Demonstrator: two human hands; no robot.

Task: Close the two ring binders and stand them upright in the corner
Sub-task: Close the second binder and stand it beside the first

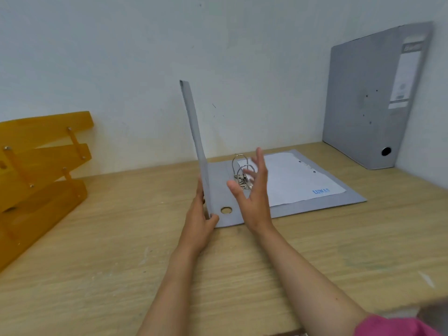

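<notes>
Gripping raised cover (194,132): left hand (197,224); two binders.

The open binder (286,204) lies flat on the desk (121,275) near the back wall, its front cover (195,141) raised upright at its left edge and a sheet of paper (298,180) on its right half beside the rings (240,166). Right of it and behind, the closed binder (363,100) stands in the corner; well to its left sits a tiered tray (41,161). The left hand (198,224) is at the raised cover's near edge, the right hand (254,197) over the rings.

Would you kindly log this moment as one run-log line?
closed binder: upright in corner | open binder: cover raised by left hand | right hand: open above rings
</notes>
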